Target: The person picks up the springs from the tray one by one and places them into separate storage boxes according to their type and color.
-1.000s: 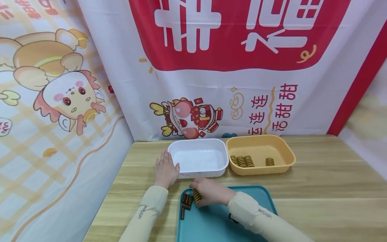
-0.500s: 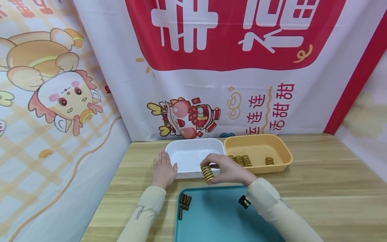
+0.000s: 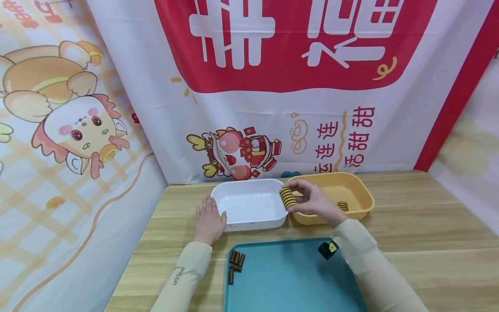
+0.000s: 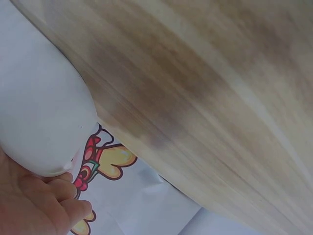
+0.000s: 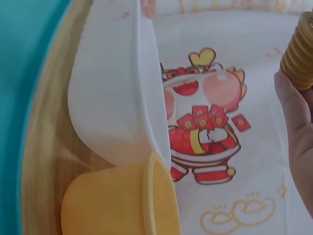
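Observation:
My right hand (image 3: 315,203) pinches a gold-and-dark ribbed cylinder (image 3: 288,198) between thumb and fingers, above where the white box meets the yellow box. In the right wrist view the ribbed cylinder (image 5: 298,51) shows at the right edge, partly cut off. My left hand (image 3: 209,223) rests against the left end of the white box (image 3: 253,225), fingers extended along its rim. The left wrist view has the left hand (image 4: 36,203) touching the box's rim. Inside the yellow box (image 3: 355,190) sits a similar gold cylinder (image 3: 343,206); others are mostly hidden behind my right hand.
A teal tray (image 3: 288,277) lies in front of the boxes. Several small brown ribbed cylinders (image 3: 236,258) are grouped near its far left corner. Both boxes stand on a wooden table (image 3: 425,216), close to a printed cloth backdrop (image 3: 156,143).
My right hand has lifted the gold ribbed cylinder off the teal tray and carried it up and right, toward the yellow box. The left hand stays at the white box.

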### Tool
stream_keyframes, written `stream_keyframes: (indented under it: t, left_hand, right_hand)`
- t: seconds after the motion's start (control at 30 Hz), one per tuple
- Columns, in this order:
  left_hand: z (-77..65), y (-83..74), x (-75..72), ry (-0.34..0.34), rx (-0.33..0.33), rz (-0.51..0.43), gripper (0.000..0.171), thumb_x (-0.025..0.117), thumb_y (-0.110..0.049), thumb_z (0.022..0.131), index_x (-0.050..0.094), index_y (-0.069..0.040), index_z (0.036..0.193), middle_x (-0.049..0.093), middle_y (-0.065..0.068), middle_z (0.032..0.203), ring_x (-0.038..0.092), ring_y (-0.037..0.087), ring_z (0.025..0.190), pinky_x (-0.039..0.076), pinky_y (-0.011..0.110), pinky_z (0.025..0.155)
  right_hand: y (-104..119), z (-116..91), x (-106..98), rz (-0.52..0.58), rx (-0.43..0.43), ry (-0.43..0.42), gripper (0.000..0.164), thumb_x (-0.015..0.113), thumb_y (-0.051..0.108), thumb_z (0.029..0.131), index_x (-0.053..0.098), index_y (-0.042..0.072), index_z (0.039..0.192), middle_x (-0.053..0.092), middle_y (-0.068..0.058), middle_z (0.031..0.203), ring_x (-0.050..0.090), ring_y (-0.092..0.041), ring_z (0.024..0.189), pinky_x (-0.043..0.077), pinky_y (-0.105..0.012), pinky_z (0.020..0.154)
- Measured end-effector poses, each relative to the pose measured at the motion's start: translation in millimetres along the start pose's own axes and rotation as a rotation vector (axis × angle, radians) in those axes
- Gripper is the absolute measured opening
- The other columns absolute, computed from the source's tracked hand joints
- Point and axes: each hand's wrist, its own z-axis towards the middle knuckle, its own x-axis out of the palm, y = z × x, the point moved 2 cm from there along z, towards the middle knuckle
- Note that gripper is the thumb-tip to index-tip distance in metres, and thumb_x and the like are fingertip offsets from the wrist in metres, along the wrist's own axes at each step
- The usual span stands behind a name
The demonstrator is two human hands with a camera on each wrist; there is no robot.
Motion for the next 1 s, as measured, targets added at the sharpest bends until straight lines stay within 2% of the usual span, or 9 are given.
stream_keyframes:
  t: [0.23, 0.37, 0.57, 0.8, 0.9, 1.0]
  left_hand:
    - [1.3, 1.2, -1.6, -0.008, 0.0, 0.006, 0.07, 0.036, -0.038, 0.098, 0.02, 0.013, 0.143, 0.01, 0.027, 0.153, 0.007, 0.038, 0.142, 0.009, 0.052, 0.113]
    - [1.5, 0.9, -1.2, -0.014, 0.0, 0.005, 0.07, 0.037, -0.038, 0.098, 0.021, 0.013, 0.143, 0.011, 0.027, 0.153, 0.008, 0.038, 0.142, 0.009, 0.052, 0.113]
    - [-1.0, -0.5, -0.8, -0.011, 0.003, -0.006, 0.07, 0.039, -0.037, 0.098, 0.022, 0.014, 0.142, 0.012, 0.028, 0.152, 0.009, 0.039, 0.141, 0.011, 0.053, 0.112]
    - [-1.4, 1.2, 1.8, -0.04, 0.01, -0.016, 0.069, 0.04, -0.036, 0.097, 0.024, 0.014, 0.142, 0.015, 0.028, 0.152, 0.012, 0.039, 0.141, 0.011, 0.054, 0.112]
    - [-0.9, 2.0, 3.6, -0.059, 0.019, -0.011, 0.069, 0.04, -0.035, 0.097, 0.025, 0.015, 0.141, 0.017, 0.029, 0.151, 0.013, 0.039, 0.141, 0.012, 0.054, 0.112]
    - [-0.7, 2.7, 4.1, -0.068, 0.022, -0.017, 0.069, 0.041, -0.035, 0.097, 0.025, 0.015, 0.141, 0.018, 0.029, 0.15, 0.014, 0.039, 0.14, 0.013, 0.055, 0.112]
  right_hand:
    - [-3.1, 2.6, -19.7, 0.056, -0.035, -0.102, 0.057, 0.074, -0.003, 0.075, 0.049, -0.004, 0.126, 0.055, -0.01, 0.123, 0.052, -0.017, 0.116, 0.047, -0.029, 0.093]
    - [-4.5, 4.6, -28.7, 0.119, -0.072, -0.129, 0.053, 0.07, -0.006, 0.077, 0.051, -0.001, 0.126, 0.056, -0.005, 0.121, 0.052, -0.015, 0.115, 0.048, -0.027, 0.091]
    - [-5.2, 7.1, -40.1, 0.229, -0.154, -0.109, 0.048, 0.064, -0.012, 0.08, 0.055, 0.005, 0.123, 0.057, -0.005, 0.116, 0.056, -0.015, 0.104, 0.051, -0.026, 0.084]
    - [-6.7, 9.0, -54.3, 0.298, -0.2, -0.065, 0.049, 0.058, -0.017, 0.08, 0.054, 0.002, 0.125, 0.057, -0.006, 0.118, 0.056, -0.016, 0.104, 0.05, -0.026, 0.085]
    - [-10.8, 10.5, -62.4, 0.326, -0.223, -0.066, 0.05, 0.056, -0.019, 0.079, 0.054, 0.001, 0.125, 0.057, -0.006, 0.118, 0.056, -0.015, 0.105, 0.05, -0.025, 0.086]
    - [-15.6, 11.4, -70.6, 0.345, -0.207, -0.082, 0.05, 0.054, -0.019, 0.079, 0.054, 0.002, 0.125, 0.057, -0.006, 0.118, 0.056, -0.016, 0.106, 0.05, -0.026, 0.087]
